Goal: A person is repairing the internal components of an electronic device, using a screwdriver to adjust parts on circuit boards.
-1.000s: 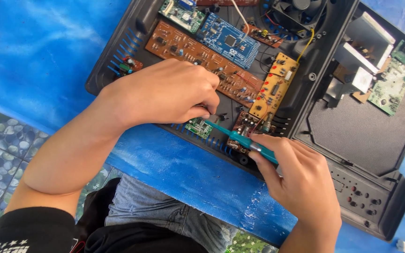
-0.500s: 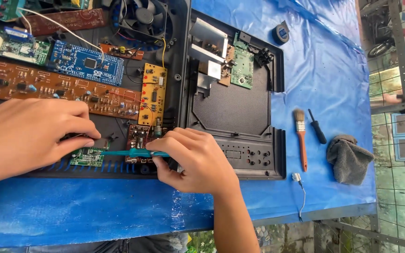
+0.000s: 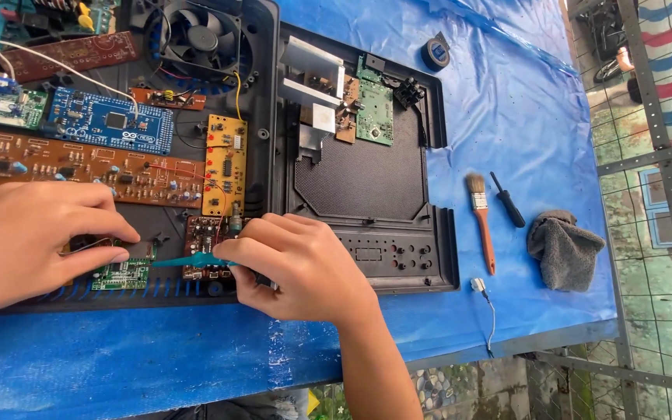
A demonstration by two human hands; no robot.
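The left hand [image 3: 29, 241] lies palm-down near the front left edge of the open black housing [image 3: 262, 93], its curled fingers pressing on a small green circuit board [image 3: 124, 274] without enclosing it. A slim teal tool [image 3: 184, 260], flat and pointed, lies level just above the housing's front edge, its tip aimed at the green board and crossing a dark brown board [image 3: 204, 233]. The right hand [image 3: 297, 268] pinches the tool's rear end in a tight, narrow grip between thumb and curled fingers, while an orange-handled brush [image 3: 482, 222], a black screwdriver [image 3: 509, 200] and a grey cloth [image 3: 565, 249] lie near the right edge of the blue-covered table [image 3: 507, 101].
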